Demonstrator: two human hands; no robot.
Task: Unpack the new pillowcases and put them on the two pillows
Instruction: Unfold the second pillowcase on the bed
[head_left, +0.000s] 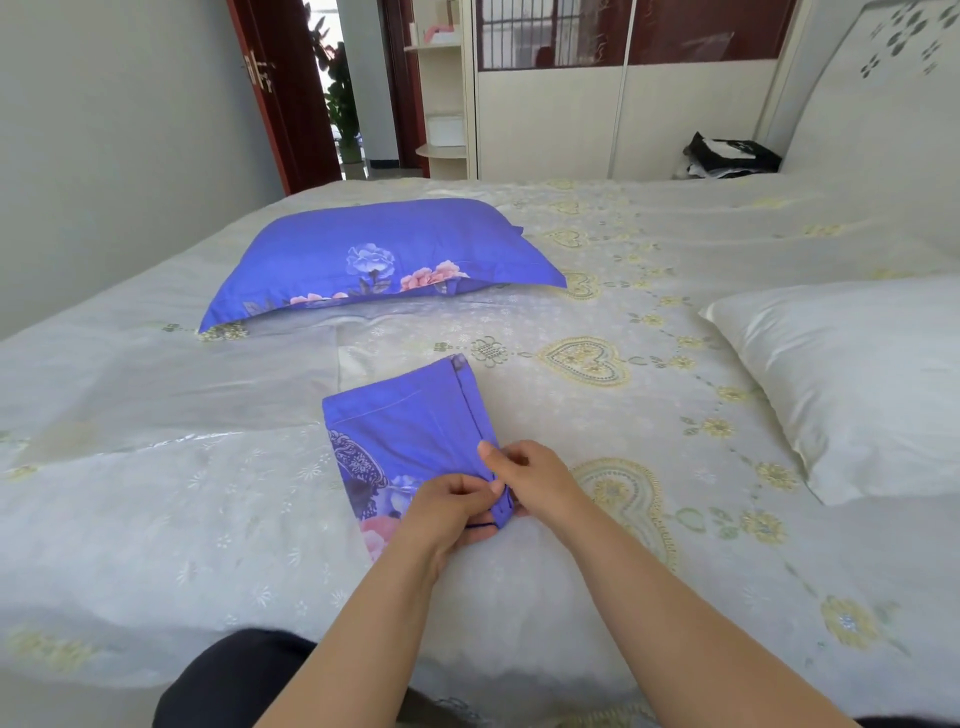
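The folded pillowcase (410, 447) lies flat on the bed (649, 597) straight in front of me, blue with a flower print, its long folded edge running away from me on the right. I hold it at its near right corner with both hands. My left hand (451, 512) comes in from below, fingers curled and pinching the cloth at that corner; my right hand (530, 480) sits just beside it, touching it, thumb and fingers nipping the same edge from the other side. Both forearms reach forward over the bed, close together at the wrists. It looks to me as if I am parting the layers to find the opening

As for progress, I judge it about half done: one pillow (384, 257) further up the bed to the left already wears its blue flowered case. The second pillow (852, 384), white and bare, lies well apart to my right. What looks like the clear packaging (171, 379) lies flat on the bed to the left. Left to do: unfold this case, open it, and pull it over the white pillow
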